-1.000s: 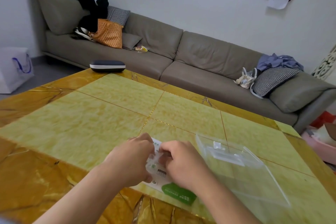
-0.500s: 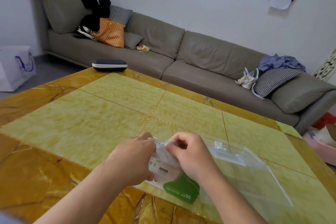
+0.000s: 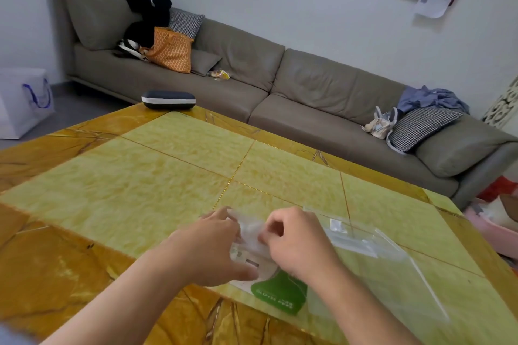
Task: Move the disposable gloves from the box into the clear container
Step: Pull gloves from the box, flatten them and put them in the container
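Observation:
A flat white and green glove box [image 3: 276, 293] lies on the yellow marble table [image 3: 157, 185] near its front edge. My left hand [image 3: 208, 249] presses down on the box's left part. My right hand [image 3: 297, 241] pinches a thin clear disposable glove [image 3: 251, 230] and holds it just above the box's opening. Part of the glove is hidden between my two hands. The clear container [image 3: 378, 269] lies just right of the box, its lid open, with my right wrist over its near left corner.
A dark case with a white band [image 3: 168, 100] rests at the table's far left corner. Behind the table runs a grey sofa [image 3: 280, 87] with bags and cushions. A white bag [image 3: 23, 103] stands on the floor at left, pink items [image 3: 489, 225] at right.
My right hand has risen and drawn a clear glove up out of the box. My left hand has stayed on the box.

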Available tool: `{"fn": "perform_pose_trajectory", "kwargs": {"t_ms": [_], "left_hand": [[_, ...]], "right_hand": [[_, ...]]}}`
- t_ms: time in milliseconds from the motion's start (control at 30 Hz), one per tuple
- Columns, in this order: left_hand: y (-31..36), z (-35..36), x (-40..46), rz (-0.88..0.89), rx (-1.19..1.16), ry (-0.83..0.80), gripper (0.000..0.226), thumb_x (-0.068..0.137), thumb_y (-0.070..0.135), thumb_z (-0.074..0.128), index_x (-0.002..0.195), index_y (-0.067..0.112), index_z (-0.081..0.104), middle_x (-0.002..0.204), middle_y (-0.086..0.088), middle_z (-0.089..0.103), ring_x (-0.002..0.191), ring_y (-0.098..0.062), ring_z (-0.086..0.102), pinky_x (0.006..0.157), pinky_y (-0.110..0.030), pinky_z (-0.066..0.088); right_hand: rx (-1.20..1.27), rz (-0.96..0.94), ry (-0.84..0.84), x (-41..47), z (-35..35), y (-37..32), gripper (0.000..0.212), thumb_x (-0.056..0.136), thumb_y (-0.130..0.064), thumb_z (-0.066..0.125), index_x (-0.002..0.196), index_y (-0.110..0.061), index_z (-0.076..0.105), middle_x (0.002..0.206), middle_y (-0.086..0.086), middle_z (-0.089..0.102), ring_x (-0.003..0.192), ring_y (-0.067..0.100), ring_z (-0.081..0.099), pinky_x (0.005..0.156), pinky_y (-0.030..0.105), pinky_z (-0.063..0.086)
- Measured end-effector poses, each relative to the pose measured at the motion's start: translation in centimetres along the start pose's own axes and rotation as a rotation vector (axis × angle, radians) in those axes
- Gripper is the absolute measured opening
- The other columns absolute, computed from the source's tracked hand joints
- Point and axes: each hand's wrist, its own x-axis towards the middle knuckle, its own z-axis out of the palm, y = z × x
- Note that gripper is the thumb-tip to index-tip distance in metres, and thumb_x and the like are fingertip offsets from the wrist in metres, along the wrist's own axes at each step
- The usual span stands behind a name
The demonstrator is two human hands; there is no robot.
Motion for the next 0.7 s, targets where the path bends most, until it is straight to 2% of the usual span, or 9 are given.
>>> {"fn": "perform_pose_trajectory", "kwargs": {"t_ms": [67, 133, 200, 233, 367, 567, 700], "left_hand": [[0.3, -0.1, 0.0, -0.015, -0.025, 0.005, 0.061, 0.089, 0.074, 0.055, 0.128, 0.027, 0.061, 0.144, 0.017, 0.037, 0.121, -0.007, 0.049, 0.098, -0.035, 0.051], [0.6, 0.1, 0.3, -0.032, -0.011, 0.028, 0.053, 0.097, 0.066, 0.050, 0.127, 0.025, 0.062, 0.153, 0.013, 0.035, 0.128, -0.011, 0.047, 0.099, -0.035, 0.050], [0.6, 0.4, 0.5, -0.039, 0.032, 0.039, 0.044, 0.099, 0.059, 0.052, 0.123, 0.023, 0.063, 0.152, 0.011, 0.034, 0.132, -0.013, 0.042, 0.099, -0.036, 0.050], [0.7, 0.5, 0.6, -0.038, 0.045, 0.041, 0.042, 0.099, 0.057, 0.054, 0.121, 0.022, 0.063, 0.150, 0.011, 0.034, 0.132, -0.014, 0.041, 0.099, -0.037, 0.050], [0.5, 0.9, 1.0, -0.034, 0.059, 0.040, 0.039, 0.097, 0.055, 0.058, 0.115, 0.020, 0.065, 0.141, 0.013, 0.034, 0.125, -0.013, 0.042, 0.096, -0.039, 0.052], [0.4, 1.0, 1.0, -0.046, 0.060, 0.053, 0.041, 0.097, 0.056, 0.058, 0.108, 0.018, 0.068, 0.139, 0.017, 0.031, 0.121, -0.010, 0.042, 0.089, -0.037, 0.056], [0.7, 1.2, 0.9, -0.074, 0.036, 0.088, 0.040, 0.097, 0.058, 0.057, 0.103, 0.020, 0.069, 0.139, 0.018, 0.031, 0.123, -0.009, 0.039, 0.084, -0.036, 0.058]], "right_hand": [[0.004, 0.024, 0.029, 0.1, 0.2, 0.3, 0.020, 0.096, -0.023, 0.069, 0.076, -0.022, 0.072, 0.073, -0.007, 0.071, 0.065, 0.012, 0.067, 0.063, 0.037, 0.060], [0.126, 0.040, 0.029, 0.3, 0.3, 0.3, 0.024, 0.098, -0.015, 0.066, 0.075, -0.019, 0.072, 0.072, -0.007, 0.072, 0.065, 0.005, 0.065, 0.060, 0.023, 0.052], [0.258, 0.031, -0.001, 0.4, 0.1, 0.0, 0.027, 0.099, -0.010, 0.065, 0.073, -0.017, 0.072, 0.068, -0.011, 0.073, 0.061, -0.003, 0.061, 0.057, 0.012, 0.043], [0.287, 0.018, -0.018, 0.4, 0.0, -0.1, 0.027, 0.099, -0.011, 0.065, 0.074, -0.017, 0.072, 0.068, -0.013, 0.073, 0.061, -0.005, 0.061, 0.058, 0.011, 0.042], [0.355, -0.053, -0.004, 0.4, -0.5, -1.1, 0.024, 0.099, -0.017, 0.068, 0.075, -0.020, 0.074, 0.075, -0.010, 0.076, 0.075, 0.004, 0.070, 0.078, 0.026, 0.055], [0.436, -0.041, 0.202, 1.3, -1.1, -1.3, 0.014, 0.089, -0.021, 0.081, 0.077, -0.024, 0.075, 0.071, -0.011, 0.074, 0.069, 0.005, 0.070, 0.069, 0.028, 0.061], [0.542, 0.025, 0.282, 1.1, -1.6, -0.2, 0.013, 0.085, -0.021, 0.084, 0.078, -0.020, 0.073, 0.070, -0.005, 0.071, 0.062, 0.004, 0.063, 0.062, 0.024, 0.055]]}}
